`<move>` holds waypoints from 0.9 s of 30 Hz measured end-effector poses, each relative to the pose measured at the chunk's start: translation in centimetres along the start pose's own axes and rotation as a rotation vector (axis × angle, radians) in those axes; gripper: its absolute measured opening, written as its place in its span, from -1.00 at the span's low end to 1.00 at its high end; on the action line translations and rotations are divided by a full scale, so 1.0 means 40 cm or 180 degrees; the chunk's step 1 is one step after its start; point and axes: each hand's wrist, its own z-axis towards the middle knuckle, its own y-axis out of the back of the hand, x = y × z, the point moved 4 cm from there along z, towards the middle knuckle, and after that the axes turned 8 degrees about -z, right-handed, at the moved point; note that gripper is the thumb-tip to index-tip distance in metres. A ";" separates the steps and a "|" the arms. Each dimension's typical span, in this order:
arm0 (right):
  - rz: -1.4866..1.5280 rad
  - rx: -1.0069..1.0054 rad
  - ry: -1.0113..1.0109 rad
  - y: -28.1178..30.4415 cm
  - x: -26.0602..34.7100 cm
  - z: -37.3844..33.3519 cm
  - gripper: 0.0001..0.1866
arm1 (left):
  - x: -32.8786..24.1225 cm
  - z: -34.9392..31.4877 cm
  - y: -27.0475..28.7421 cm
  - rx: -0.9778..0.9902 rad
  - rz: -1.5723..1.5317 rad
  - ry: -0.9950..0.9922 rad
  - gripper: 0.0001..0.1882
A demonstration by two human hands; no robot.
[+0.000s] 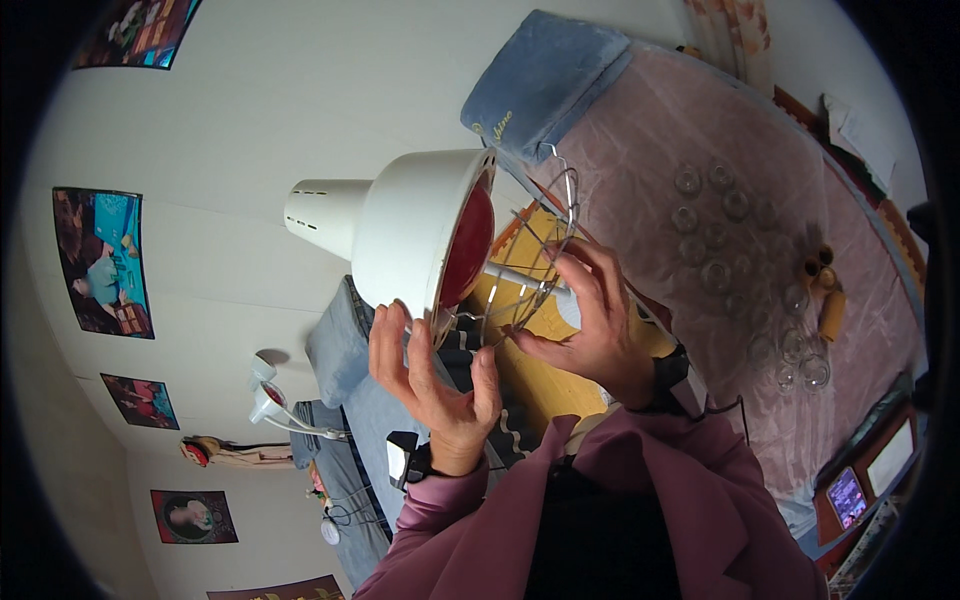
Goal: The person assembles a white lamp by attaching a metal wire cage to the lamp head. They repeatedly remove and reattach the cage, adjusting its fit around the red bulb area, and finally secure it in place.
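Wire guard held at the mouth of a white lamp

A curved wire guard [541, 290] was held in the person's right grip [603, 325], its bars pinched between thumb and bent fingers. The guard was positioned just right of a white lamp shade [408, 230], whose open mouth was turned to the right and in which a red bulb [472, 240] could be seen. The near rim of the shade was met by the fingertips of the left grip [435, 395]. The left thumb was held apart from those fingers, close to the near end of the guard; whether anything was grasped there could not be told.

On the right, a bed [640, 140] was covered with a pinkish sheet, on which clear glass cups [715, 274] were spread. Tan tubes [831, 316] were placed beside them, farther right. A folded blue cloth [545, 80] was laid at the bed's far left corner. A lit phone [847, 497] was seen at the near right. To the left, a second white lamp [268, 401] was visible, and pictures [105, 262] were hung on the wall [220, 130].
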 end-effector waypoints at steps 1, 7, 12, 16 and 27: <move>0.0025 0.0031 -0.0025 -0.006 -0.001 0.001 -0.13 | 0.002 0.000 -0.001 -0.0005 0.0001 0.0027 -0.35; 0.0142 0.0167 -0.0083 -0.037 -0.014 0.004 -0.10 | 0.012 -0.002 -0.009 -0.0100 0.0273 -0.0011 -0.33; 0.0298 -0.0028 -0.0070 -0.058 -0.007 0.009 -0.10 | 0.022 -0.001 -0.006 -0.0212 0.0040 -0.0048 -0.37; 0.0327 0.0068 -0.0204 -0.069 -0.003 0.006 -0.10 | 0.025 0.008 -0.005 -0.0054 0.0247 -0.0150 -0.37; 0.0286 0.0160 -0.0098 -0.079 -0.035 -0.005 -0.09 | -0.010 0.064 -0.022 0.0008 0.0108 -0.0131 -0.59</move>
